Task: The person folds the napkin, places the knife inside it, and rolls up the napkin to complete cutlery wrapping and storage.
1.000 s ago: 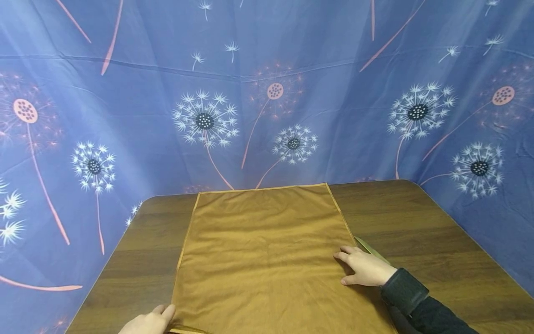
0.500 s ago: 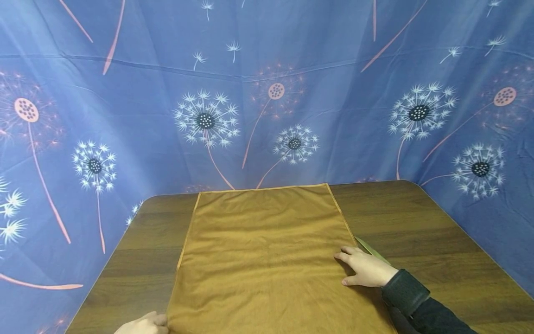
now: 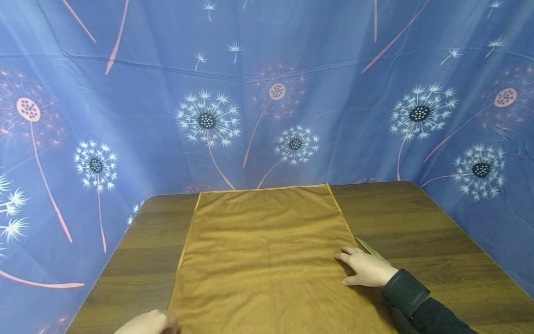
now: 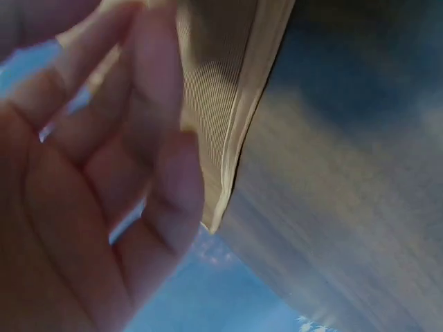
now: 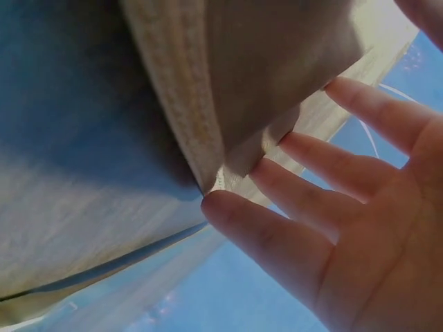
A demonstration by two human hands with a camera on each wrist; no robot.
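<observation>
A golden-brown cloth (image 3: 263, 236) with a stitched hem lies spread over the wooden table, lightly wrinkled. My right hand (image 3: 365, 268) rests on its right side with fingers spread and fairly straight. In the right wrist view, the fingertips (image 5: 221, 202) touch the cloth (image 5: 270, 62) at and near its hem. My left hand (image 3: 143, 322) is at the cloth's near left edge, cut off by the bottom of the head view, its fingertips blurred over the cloth. The left wrist view shows loosely bent fingers (image 4: 176, 180) beside the hem, their upper ends overlapping the cloth.
A thin green strip (image 3: 371, 250) lies by the cloth's right edge, partly behind the right hand. The wooden table (image 3: 417, 222) shows on both sides of the cloth. Blue fabric (image 3: 267, 55) printed with dandelions hangs behind and at both sides.
The cloth's near left edge, raised in a fold beside my left hand earlier, now lies flatter. My left hand went slightly down and left, then right onto the cloth. My right hand stayed put.
</observation>
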